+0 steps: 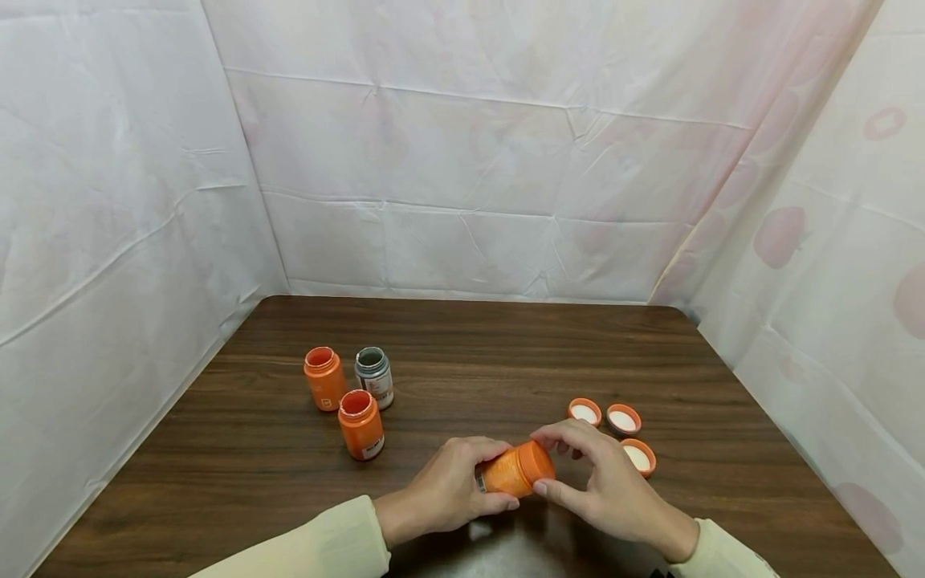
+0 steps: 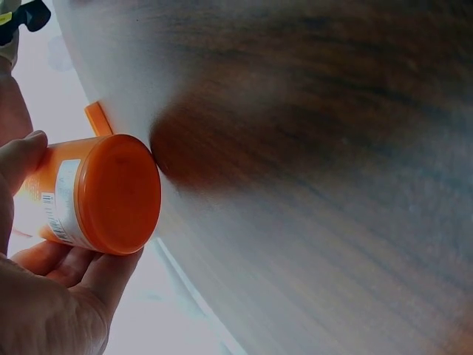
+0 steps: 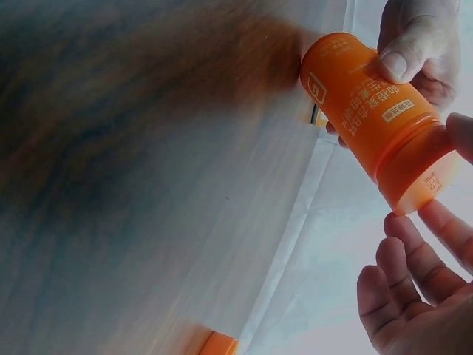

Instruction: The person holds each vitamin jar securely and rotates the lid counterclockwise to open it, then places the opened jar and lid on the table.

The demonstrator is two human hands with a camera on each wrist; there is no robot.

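In the head view my left hand [image 1: 458, 488] grips an orange plastic pill bottle [image 1: 503, 475], tilted over the near part of the table, its capped end toward the right. White lettering runs along the bottle [image 3: 366, 96] in the right wrist view. On its orange screw cap [image 1: 535, 461] sit the thumb and fingertips of my right hand [image 1: 614, 488], pinching the rim from opposite sides. The other right fingers [image 3: 392, 270] spread away from the cap. From the left wrist, the bottle's base [image 2: 122, 194] and a white barcode label [image 2: 63, 200] show.
On the left stand two uncapped orange bottles [image 1: 325, 385] [image 1: 361, 433] and an uncapped grey bottle [image 1: 376, 384]. Three caps [image 1: 584, 412] [image 1: 624, 420] [image 1: 639, 457] lie inner side up beyond my right hand. White sheeting [image 1: 462, 160] walls the dark wooden table [image 1: 477, 345].
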